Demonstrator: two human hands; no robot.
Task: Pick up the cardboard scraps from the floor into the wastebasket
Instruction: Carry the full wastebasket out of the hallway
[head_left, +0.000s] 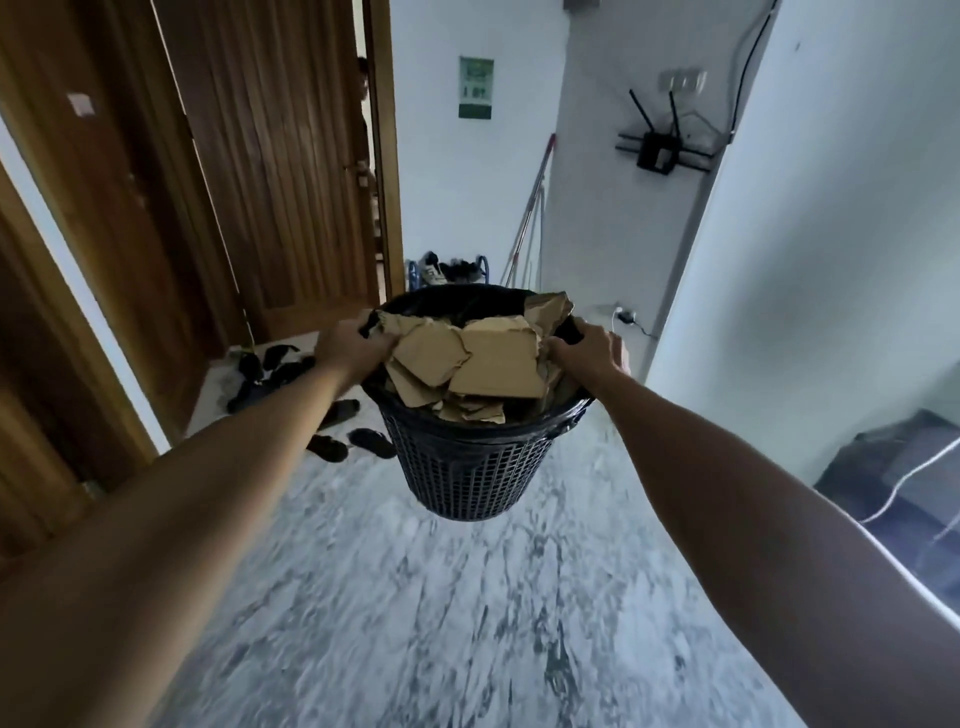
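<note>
Head view: both arms stretched out, black mesh wastebasket (470, 462) held up off the marbled grey floor (467, 623), centre frame. Left hand (349, 345) grips the left rim, fingers curled over the black liner edge. Right hand (589, 351) grips the right rim the same way, fingers wrapped over the edge. Cardboard scraps (483, 364) are inside the basket, torn brown pieces piled above rim level.

Far wall: green poster (476, 87), text blurred, unreadable. Black router (657, 150) with two antennas mounted on the wall, right of it; no brand legible. Mop handle (530, 208) leans in the far corner. Shoe rack (447, 270) just behind the basket. Dark sandals (337, 431) scattered on the floor left of the basket. Wooden doors (270, 156) on the left. Charger plugged in low on the wall (623, 314), right of the basket.
</note>
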